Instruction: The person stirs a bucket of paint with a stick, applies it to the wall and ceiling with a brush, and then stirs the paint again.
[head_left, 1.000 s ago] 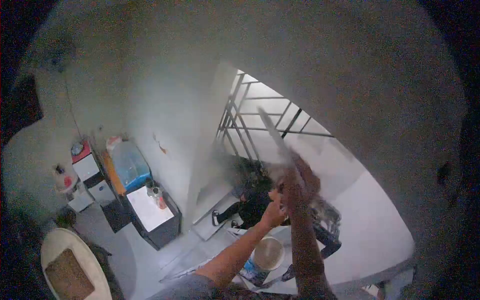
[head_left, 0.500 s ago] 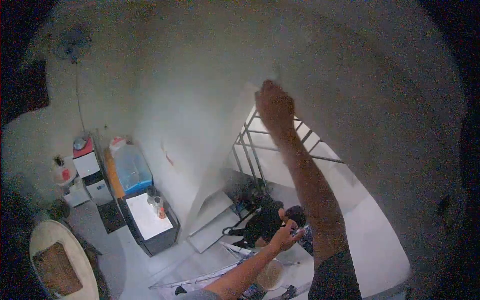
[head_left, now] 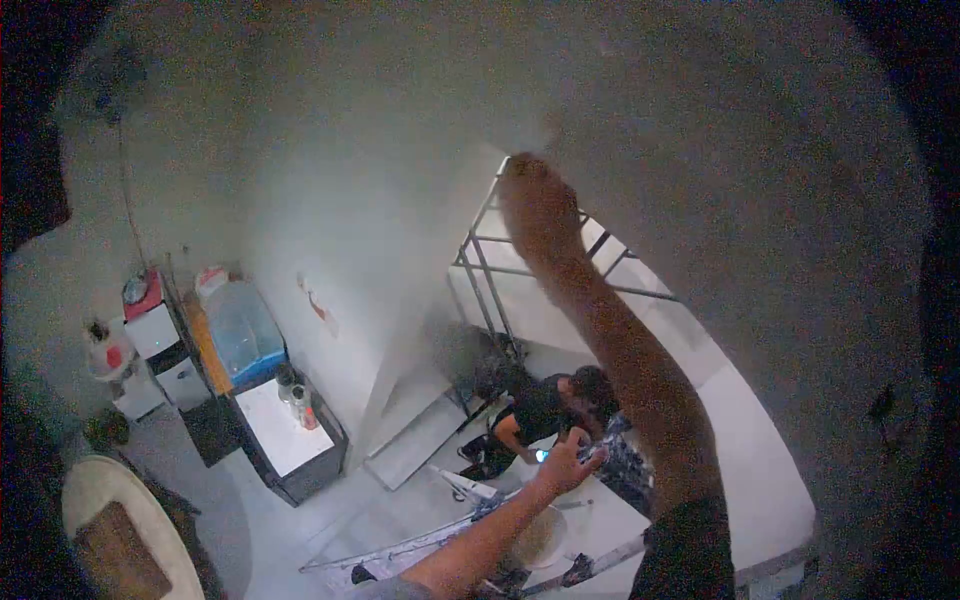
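A view from high up, looking down into a dim room. Nearest, the person's right arm stretches upward, its right hand (head_left: 538, 205) pressed against the pale curved ceiling (head_left: 700, 150); whether its grip is closed on anything cannot be told. Lower, the left hand (head_left: 567, 462) reaches forward, fingers curled narrow around a small object (head_left: 592, 454) too blurred to name. Just under it sits a round bucket (head_left: 537, 535), beside the metal rails of a scaffold (head_left: 440, 545). Farther down, another person (head_left: 545, 410) in dark clothes crouches on the floor by a metal railing (head_left: 500, 270). Farthest left stand a dark cabinet (head_left: 285, 440) and a blue water jug (head_left: 240, 330).
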The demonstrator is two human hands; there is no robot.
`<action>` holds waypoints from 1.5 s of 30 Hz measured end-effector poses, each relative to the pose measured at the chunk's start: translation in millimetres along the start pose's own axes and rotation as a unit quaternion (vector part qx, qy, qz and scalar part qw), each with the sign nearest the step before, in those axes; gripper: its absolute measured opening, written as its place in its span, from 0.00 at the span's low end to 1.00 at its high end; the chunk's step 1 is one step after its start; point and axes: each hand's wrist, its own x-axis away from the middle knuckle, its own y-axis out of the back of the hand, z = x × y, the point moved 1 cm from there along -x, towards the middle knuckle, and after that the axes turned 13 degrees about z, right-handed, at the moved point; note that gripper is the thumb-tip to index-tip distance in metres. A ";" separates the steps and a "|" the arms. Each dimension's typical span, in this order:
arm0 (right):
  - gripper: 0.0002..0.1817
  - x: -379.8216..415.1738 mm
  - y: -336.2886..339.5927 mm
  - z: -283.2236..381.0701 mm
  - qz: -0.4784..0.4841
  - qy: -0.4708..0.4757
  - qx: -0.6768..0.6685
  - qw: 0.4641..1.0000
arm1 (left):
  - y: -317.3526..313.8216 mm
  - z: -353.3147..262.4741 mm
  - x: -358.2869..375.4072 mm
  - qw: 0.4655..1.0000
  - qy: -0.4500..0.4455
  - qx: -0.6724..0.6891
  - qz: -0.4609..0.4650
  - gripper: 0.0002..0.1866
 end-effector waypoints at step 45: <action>0.09 -26.8 56.4 13.4 -0.074 0.066 -0.109 0.989 | 5.2 -13.1 4.0 0.999 0.027 -0.035 -0.001 0.25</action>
